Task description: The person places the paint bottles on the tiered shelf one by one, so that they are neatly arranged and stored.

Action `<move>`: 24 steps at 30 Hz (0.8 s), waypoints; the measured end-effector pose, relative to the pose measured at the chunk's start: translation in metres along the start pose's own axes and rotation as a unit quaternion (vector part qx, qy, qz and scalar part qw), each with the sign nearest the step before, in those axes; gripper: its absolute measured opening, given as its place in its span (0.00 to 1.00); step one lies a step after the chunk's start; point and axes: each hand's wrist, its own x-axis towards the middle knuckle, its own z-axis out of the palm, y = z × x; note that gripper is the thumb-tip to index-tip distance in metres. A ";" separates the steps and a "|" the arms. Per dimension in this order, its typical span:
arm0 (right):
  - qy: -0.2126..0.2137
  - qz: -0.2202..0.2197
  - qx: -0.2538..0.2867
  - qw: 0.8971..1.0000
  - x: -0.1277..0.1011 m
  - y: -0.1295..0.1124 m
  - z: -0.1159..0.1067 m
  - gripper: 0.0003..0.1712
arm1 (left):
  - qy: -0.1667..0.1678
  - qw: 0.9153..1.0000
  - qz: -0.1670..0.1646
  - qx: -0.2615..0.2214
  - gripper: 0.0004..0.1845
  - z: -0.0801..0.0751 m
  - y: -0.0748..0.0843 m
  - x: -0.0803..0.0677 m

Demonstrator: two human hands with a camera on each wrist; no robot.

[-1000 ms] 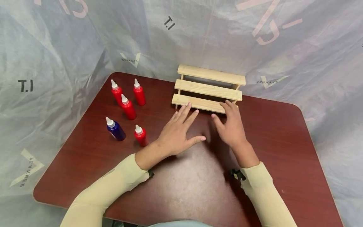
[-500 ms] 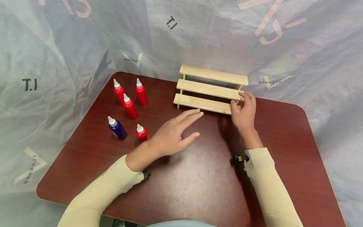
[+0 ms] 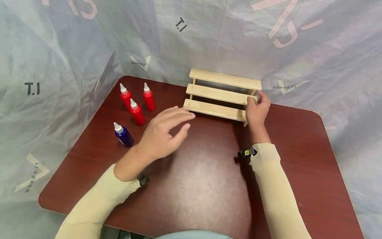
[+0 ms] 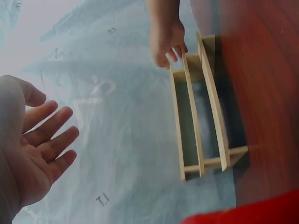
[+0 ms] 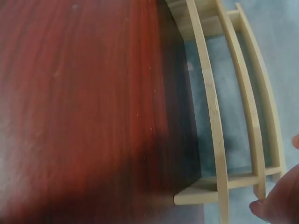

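A three-step wooden rack (image 3: pixel 221 95) stands at the table's far edge. My right hand (image 3: pixel 255 99) grips its right end, thumb in front and fingers behind; the left wrist view shows that hand (image 4: pixel 166 42) on the rack (image 4: pixel 201 116). My left hand (image 3: pixel 185 121) hovers open above the table, fingers spread, left of the rack's front and near the bottles. Three red bottles (image 3: pixel 137 113) and a blue bottle (image 3: pixel 123 135) stand upright at the left. The left hand hides the spot just right of the blue bottle. The right wrist view shows the rack (image 5: pixel 219 121) close up.
The dark red table (image 3: pixel 209 186) has rounded corners. Grey printed sheeting (image 3: pixel 59 49) hangs close behind it and on both sides. A blurred red shape (image 4: pixel 243 217) fills the bottom edge of the left wrist view.
My right hand went from the lowest step's front to the rack's right end and took hold. My left hand rose and drifted left, now covering the nearest red bottle.
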 end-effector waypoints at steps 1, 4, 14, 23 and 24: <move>0.002 0.007 0.006 1.000 0.001 0.001 0.001 0.32 | 0.005 1.000 -0.008 0.004 0.15 -0.003 -0.001 -0.001; 0.017 0.033 0.027 0.999 0.004 0.004 0.005 0.29 | 0.020 0.999 -0.039 0.003 0.16 -0.011 -0.006 -0.006; 0.069 0.062 0.124 0.988 0.014 0.011 0.015 0.13 | 0.032 0.982 -0.184 -0.028 0.17 -0.031 -0.034 -0.017; 0.095 0.030 0.081 0.992 0.011 0.031 0.024 0.08 | 0.007 0.960 -0.268 -0.079 0.17 -0.037 -0.049 -0.036; 0.089 0.030 0.075 0.993 0.010 0.031 0.025 0.07 | 0.007 0.958 -0.273 -0.088 0.17 -0.037 -0.050 -0.038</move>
